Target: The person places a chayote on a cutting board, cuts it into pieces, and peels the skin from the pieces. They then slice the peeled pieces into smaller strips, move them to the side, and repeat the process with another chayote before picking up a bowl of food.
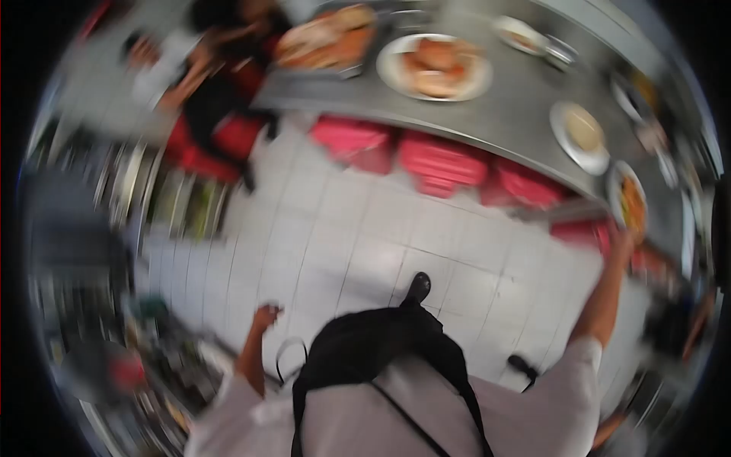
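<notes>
My right hand [626,233] reaches out to the right and grips the near edge of an oval white plate [614,187] of orange and green food. The plate is at the front edge of the metal counter [518,126]. Beside it on the counter is another white plate [562,131] with a pale round mound on it. My left hand [266,316] hangs low at my left side, over the floor, its fingers curled in and nothing showing in them. Motion blurs both hands a little.
Farther along the counter are a large plate of reddish food [388,68] and a tray [346,74] of similar pieces. Pink bins [442,164] stand under the counter. A person in a white top [164,65] is at the far left, near shelving [164,194]. White tiles [373,236] cover the floor.
</notes>
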Tool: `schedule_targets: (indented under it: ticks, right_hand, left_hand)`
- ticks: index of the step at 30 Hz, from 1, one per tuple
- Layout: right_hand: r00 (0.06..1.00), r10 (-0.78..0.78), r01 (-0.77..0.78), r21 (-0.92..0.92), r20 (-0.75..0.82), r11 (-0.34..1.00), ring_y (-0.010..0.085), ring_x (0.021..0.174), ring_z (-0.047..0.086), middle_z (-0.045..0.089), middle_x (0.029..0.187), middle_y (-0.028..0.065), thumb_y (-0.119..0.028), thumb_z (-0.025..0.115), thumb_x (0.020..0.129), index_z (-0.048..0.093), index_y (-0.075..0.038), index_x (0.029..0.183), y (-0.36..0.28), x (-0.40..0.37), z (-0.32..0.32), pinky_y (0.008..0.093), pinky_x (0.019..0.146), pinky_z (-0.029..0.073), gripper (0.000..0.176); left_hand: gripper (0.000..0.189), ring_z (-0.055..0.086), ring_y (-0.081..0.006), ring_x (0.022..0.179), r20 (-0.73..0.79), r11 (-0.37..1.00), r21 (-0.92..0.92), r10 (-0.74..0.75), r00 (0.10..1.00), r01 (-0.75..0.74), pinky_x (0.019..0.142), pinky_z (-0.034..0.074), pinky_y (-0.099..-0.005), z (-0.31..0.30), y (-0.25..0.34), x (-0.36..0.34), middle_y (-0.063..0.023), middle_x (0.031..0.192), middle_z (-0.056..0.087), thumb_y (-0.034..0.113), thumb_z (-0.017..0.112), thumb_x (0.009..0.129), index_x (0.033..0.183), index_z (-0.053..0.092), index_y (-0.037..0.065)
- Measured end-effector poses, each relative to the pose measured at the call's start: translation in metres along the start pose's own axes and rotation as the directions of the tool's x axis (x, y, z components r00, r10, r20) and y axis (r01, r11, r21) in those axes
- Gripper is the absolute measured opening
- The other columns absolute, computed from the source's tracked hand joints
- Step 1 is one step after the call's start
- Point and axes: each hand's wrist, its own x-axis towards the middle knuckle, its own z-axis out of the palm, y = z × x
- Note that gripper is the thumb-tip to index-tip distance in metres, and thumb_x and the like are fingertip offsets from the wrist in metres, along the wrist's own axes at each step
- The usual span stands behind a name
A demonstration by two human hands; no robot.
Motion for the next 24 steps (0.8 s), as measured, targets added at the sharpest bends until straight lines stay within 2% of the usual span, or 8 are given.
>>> schedule_targets:
  ticks: [1,2,3,5,12,13,15,24]
  right_hand:
    - [0.999,-0.005,0.01,-0.112,0.052,0.994,0.0341,0.071,0.066,0.065,0.092,0.0158,-0.034,0.065,0.096,0.055,-0.001,0.114,0.007,0.014,0.005,0.0492,0.069,0.061,0.04]
    - [0.997,-0.007,0.022,-0.2,0.071,0.98,0.0336,0.071,0.066,0.065,0.091,0.0155,-0.034,0.065,0.096,0.055,-0.001,0.113,0.021,0.025,0.013,0.0488,0.068,0.061,0.039]
    - [0.996,-0.002,0.028,-0.288,0.09,0.957,0.033,0.07,0.065,0.064,0.09,0.0152,-0.034,0.065,0.096,0.055,-0.001,0.112,0.04,0.036,0.035,0.0483,0.067,0.06,0.038]
    - [0.993,0.02,0.038,-0.465,0.119,0.884,0.0319,0.069,0.064,0.063,0.088,0.0146,-0.034,0.065,0.096,0.054,-0.001,0.11,0.087,0.028,0.073,0.0473,0.066,0.059,0.037]
    - [0.869,0.382,0.07,-0.842,0.315,0.534,0.0281,0.064,0.06,0.061,0.082,0.0125,-0.034,0.064,0.097,0.053,-0.003,0.102,0.281,-0.105,0.154,0.0441,0.061,0.054,0.033]
    - [0.822,0.453,0.093,-0.866,0.346,0.491,0.0276,0.063,0.06,0.06,0.081,0.0122,-0.034,0.063,0.097,0.053,-0.003,0.101,0.307,-0.13,0.169,0.0436,0.06,0.054,0.033]
    - [0.727,0.56,0.168,-0.894,0.397,0.414,0.0265,0.062,0.059,0.06,0.079,0.0116,-0.034,0.063,0.097,0.053,-0.003,0.099,0.347,-0.174,0.195,0.0426,0.059,0.053,0.032]
    - [0.417,0.75,0.469,-0.829,0.513,0.305,0.0216,0.056,0.054,0.056,0.071,0.0089,-0.033,0.062,0.098,0.052,-0.005,0.089,0.43,-0.313,0.274,0.0384,0.052,0.047,0.031]
  left_hand:
    - [0.031,0.069,-0.0255,0.075,-0.161,0.816,0.43,0.49,0.857,-0.386,0.073,0.057,-0.0405,0.015,-0.016,-0.006,-0.0118,0.093,0.074,0.029,0.058,0.095,0.116,0.074,0.013]
    - [0.038,0.068,-0.0287,0.093,-0.175,0.938,0.287,0.251,0.952,-0.195,0.084,0.055,-0.0421,0.03,-0.027,-0.004,-0.015,0.104,0.073,0.04,0.063,0.092,0.115,0.073,0.011]
    - [0.051,0.063,-0.0409,0.105,-0.101,0.989,-0.075,-0.135,0.986,0.128,0.092,0.049,-0.0512,-0.003,0.047,-0.061,-0.0218,0.109,0.069,0.055,0.057,0.092,0.101,0.074,0.007]
    - [0.052,0.064,-0.0401,0.103,-0.213,0.992,0.048,-0.102,0.972,0.115,0.089,0.051,-0.0502,-0.004,0.069,-0.098,-0.0195,0.104,0.071,0.054,0.057,0.091,0.094,0.075,0.005]
    - [0.047,0.067,-0.0431,0.089,-0.356,0.881,-0.423,-0.377,0.855,0.213,0.083,0.053,-0.0509,0.091,0.045,-0.144,-0.0254,0.091,0.071,0.045,0.068,0.076,0.083,0.075,0.0]
    - [0.053,0.063,-0.0395,0.11,-0.174,0.926,-0.244,-0.333,0.927,0.287,0.096,0.05,-0.0452,0.103,0.035,-0.142,-0.0219,0.115,0.069,0.046,0.069,0.08,0.108,0.073,0.001]
    - [0.049,0.063,-0.0397,0.108,-0.127,0.758,-0.532,-0.511,0.85,0.377,0.094,0.05,-0.0462,0.094,0.073,-0.188,-0.0209,0.114,0.069,0.044,0.067,0.081,0.106,0.074,0.002]
    - [0.05,0.065,-0.0399,0.1,-0.092,0.639,-0.619,-0.636,0.766,0.456,0.088,0.052,-0.0466,0.216,0.042,-0.242,-0.0214,0.104,0.07,0.046,0.062,0.083,0.096,0.074,0.0]
